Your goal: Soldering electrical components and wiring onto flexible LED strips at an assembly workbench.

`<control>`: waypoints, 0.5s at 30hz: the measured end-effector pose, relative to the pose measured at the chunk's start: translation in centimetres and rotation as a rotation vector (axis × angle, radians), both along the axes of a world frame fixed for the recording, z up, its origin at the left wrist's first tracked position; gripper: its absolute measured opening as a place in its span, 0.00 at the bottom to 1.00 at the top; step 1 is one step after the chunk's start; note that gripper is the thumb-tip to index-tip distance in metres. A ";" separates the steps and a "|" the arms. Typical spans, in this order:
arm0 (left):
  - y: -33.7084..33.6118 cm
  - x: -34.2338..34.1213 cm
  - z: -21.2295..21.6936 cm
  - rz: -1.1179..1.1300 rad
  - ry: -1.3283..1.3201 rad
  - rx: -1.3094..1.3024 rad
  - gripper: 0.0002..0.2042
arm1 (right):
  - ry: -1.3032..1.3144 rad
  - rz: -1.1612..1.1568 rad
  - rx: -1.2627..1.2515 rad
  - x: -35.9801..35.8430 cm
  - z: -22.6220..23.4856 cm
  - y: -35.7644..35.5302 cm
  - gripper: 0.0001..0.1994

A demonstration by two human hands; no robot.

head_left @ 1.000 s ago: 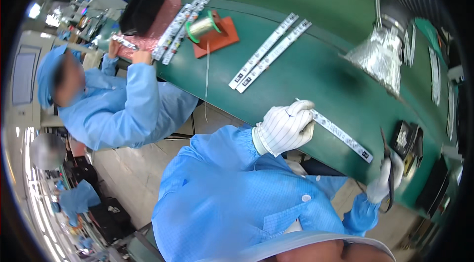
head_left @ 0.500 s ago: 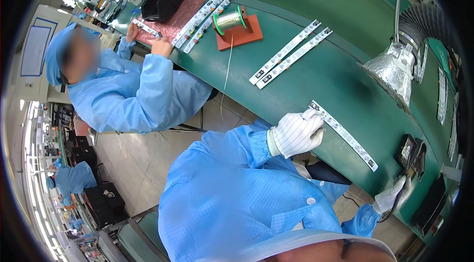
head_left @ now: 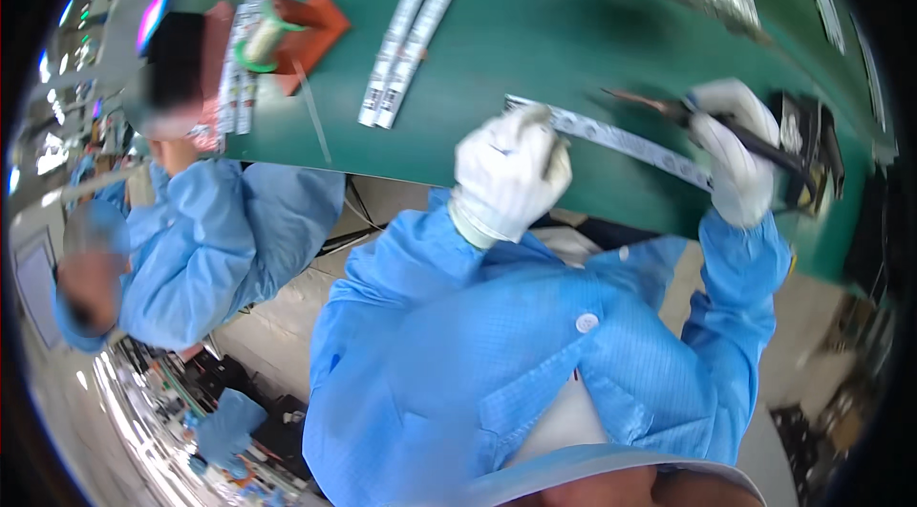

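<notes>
My left hand [head_left: 506,172] presses its fingers together on the near end of the long white strip [head_left: 621,139], which lies on the green surface [head_left: 535,39] near its front edge. My right hand [head_left: 735,153] pinches a dark soldering iron [head_left: 755,139] over the strip's far end. If my left hand slackens, I think the strip could skid and the tip miss. Half a second ago that right hand hung low off the surface.

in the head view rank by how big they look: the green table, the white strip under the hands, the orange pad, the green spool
1. green table
2. white strip
3. orange pad
4. green spool
The pad and spool lie farther from the camera than the strip, so their true sizes are unsure.
</notes>
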State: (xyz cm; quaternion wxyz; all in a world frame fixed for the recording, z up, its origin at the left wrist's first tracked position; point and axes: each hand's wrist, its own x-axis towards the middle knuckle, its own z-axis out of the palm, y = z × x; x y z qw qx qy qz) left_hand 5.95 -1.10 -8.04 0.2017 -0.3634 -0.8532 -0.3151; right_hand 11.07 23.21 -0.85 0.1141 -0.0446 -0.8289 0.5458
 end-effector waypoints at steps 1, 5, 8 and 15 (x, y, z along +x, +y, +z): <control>0.0 0.0 0.1 -0.003 0.007 -0.011 0.09 | 0.015 0.035 0.009 -0.2 -0.4 0.0 0.08; 0.6 -0.4 -0.3 -0.015 0.030 -0.037 0.09 | 0.006 0.081 0.040 -0.4 -1.3 0.0 0.09; 0.5 -0.4 -0.6 -0.016 0.009 -0.028 0.09 | -0.032 0.113 0.101 -0.4 -1.6 -0.2 0.10; 0.1 0.0 -0.6 -0.031 -0.046 -0.019 0.08 | -0.017 0.161 0.146 -0.2 -2.8 -0.2 0.08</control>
